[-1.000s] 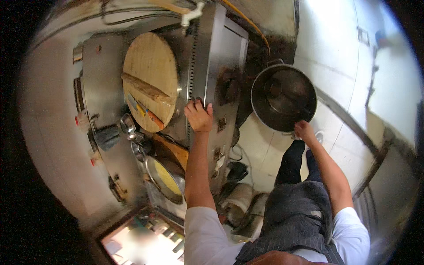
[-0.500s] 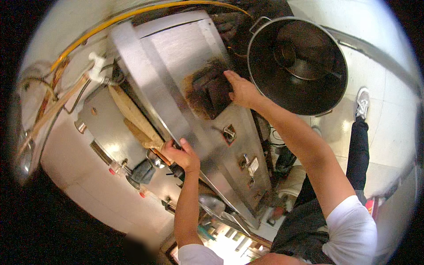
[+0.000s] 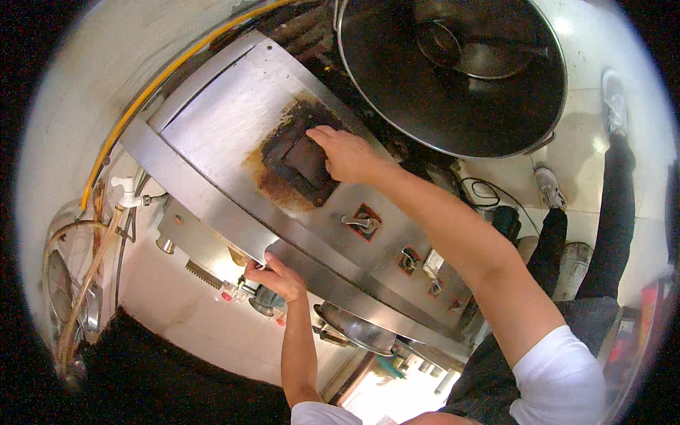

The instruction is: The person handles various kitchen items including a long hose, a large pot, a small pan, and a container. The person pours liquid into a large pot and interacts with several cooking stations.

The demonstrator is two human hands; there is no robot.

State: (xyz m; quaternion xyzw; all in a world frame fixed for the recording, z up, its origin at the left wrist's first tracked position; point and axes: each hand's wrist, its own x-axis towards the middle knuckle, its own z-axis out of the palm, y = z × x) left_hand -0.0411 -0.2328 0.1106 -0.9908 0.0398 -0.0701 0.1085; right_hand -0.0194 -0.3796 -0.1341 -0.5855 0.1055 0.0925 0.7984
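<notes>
The right hand (image 3: 347, 152) lies palm-down on the slanted front of a large stainless-steel stove cabinet (image 3: 234, 120), its fingers together and pressed flat over a dark, rust-stained rectangular hatch (image 3: 301, 159) set in the panel. The fingertips reach the upper edge of that hatch; whether they curl around anything there cannot be told. Just below the wrist, along the same panel, sits a small metal lever handle on a red-edged plate (image 3: 363, 223), and further down toward the elbow 2 more small control fittings (image 3: 418, 261) follow in a row.

The left hand (image 3: 276, 278) is clamped on the cabinet's long, bright front rim (image 3: 212, 212), fingers hooked over the edge and thumb underneath. Just beyond this hand, under the rim, stand small red-capped bottles (image 3: 227, 294) and a metal bowl (image 3: 354, 327).

Above and to the right of the right hand, close beside the cabinet, a wide, dark, round metal pot (image 3: 453, 85) stands, with a ladle-like scoop (image 3: 474, 53) lying inside. A yellow hose (image 3: 134, 106) curves along the wall well beyond the left hand.
</notes>
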